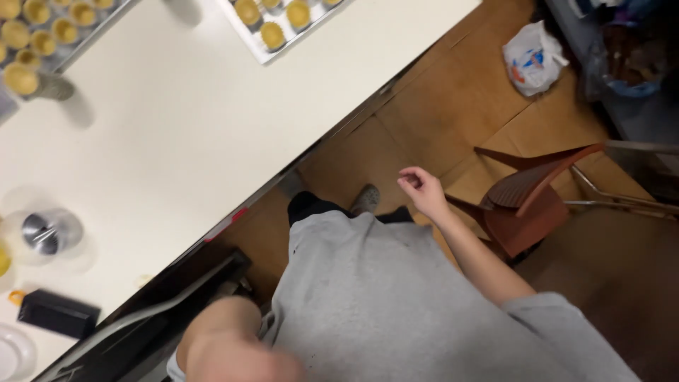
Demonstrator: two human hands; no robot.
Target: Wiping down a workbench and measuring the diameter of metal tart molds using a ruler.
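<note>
The right hand (422, 189) hangs free over the floor (424, 113), beside the grey shirt (396, 297), its fingers loosely curled together and holding nothing. The left hand is out of view: only a blurred bare forearm (226, 343) shows at the near edge, so its grip cannot be told.

Neither hand touches the pastry work. Nearest the right hand stands one brown chair (527, 201), just to its right.

On the white table (198, 120), well apart from both arms, lie two trays of small yellow tart shells: one tray (283, 28) at the far edge shows about six shells, the other tray (56, 32) at the far left about ten, both cut off by the frame. One more shell (21, 79) sits alone on a metal stand. The shells look shaped and laid out, though from here I cannot tell whether they are filled.

Nearer on the left are one metal cup (49, 230) and one black box (58, 313). One white bag (532, 58) lies on the floor, far right.
</note>
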